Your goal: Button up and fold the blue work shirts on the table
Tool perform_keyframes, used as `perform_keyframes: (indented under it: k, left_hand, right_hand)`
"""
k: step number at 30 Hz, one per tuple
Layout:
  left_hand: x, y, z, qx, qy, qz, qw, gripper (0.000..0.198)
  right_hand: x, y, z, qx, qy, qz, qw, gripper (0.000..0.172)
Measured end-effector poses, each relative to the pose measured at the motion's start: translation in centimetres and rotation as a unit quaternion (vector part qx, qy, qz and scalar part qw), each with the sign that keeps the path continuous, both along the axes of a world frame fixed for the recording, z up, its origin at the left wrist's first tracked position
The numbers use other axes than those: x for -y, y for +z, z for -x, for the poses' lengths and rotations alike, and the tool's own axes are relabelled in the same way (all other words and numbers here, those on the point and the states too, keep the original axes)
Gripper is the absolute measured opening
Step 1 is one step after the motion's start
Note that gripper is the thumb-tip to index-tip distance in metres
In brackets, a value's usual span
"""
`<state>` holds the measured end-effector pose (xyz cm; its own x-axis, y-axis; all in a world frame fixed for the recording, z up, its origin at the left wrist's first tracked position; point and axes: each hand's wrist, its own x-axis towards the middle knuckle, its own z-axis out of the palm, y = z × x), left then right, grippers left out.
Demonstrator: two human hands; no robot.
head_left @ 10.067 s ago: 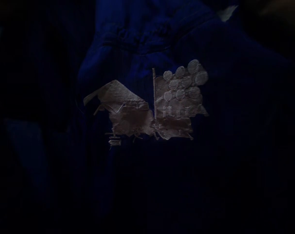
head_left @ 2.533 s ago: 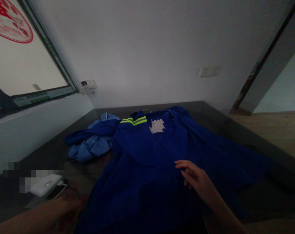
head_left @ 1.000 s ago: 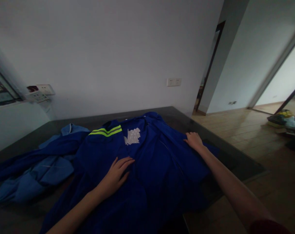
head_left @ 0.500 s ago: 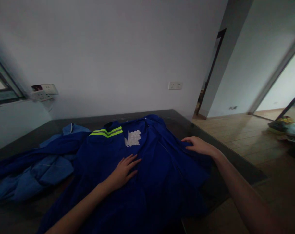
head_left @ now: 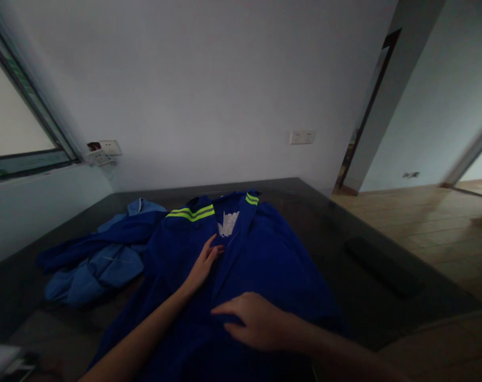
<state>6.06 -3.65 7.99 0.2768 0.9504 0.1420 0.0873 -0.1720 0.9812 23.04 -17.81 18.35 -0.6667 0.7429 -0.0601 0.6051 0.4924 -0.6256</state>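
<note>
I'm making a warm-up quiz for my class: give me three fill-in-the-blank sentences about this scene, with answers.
The garment with yellow-green stripes is dark ____.
The ____ hand is nearer the white print.
The long black object lies on the picture's ____ side.

Missing words: blue; left; right.

A dark blue jacket lies on a dark worktop, yellow-green bands across both front panels and a whitish patch showing between them. The left hand rests beside the front opening, fingers extended; the right hand is over the lower front, its grip unclear. Lighter blue clothing lies crumpled at left, and a dark oblong object at right.
</note>
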Motion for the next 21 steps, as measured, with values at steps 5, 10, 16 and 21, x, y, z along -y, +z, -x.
perform_keyframes:
  k: [5,10,16,21]
  left_hand:
    - [-2.2,1.7,-1.5,-0.065,-0.017,0.026,0.997,0.057]
    - [-6.0,3.3,-6.1,-0.243,0.004,-0.145,0.959,0.057]
    - [-9.6,2.7,-10.6,-0.345,0.026,-0.167,0.923,0.042]
    - [-12.2,4.1,-8.3,-0.307,0.099,-0.179,0.929,0.041]
  right_hand:
    - [2.5,-1.1,0.6,-0.009,0.051,0.047,0.998,0.050]
    - [2.6,-2.3,1.1,0.080,0.101,0.048,0.990,0.053]
    - [2.3,-3.6,0.4,0.120,0.109,0.033,0.986,0.056]
    - [3.0,-2.9,-1.8,0.024,0.080,0.071,0.994,0.054]
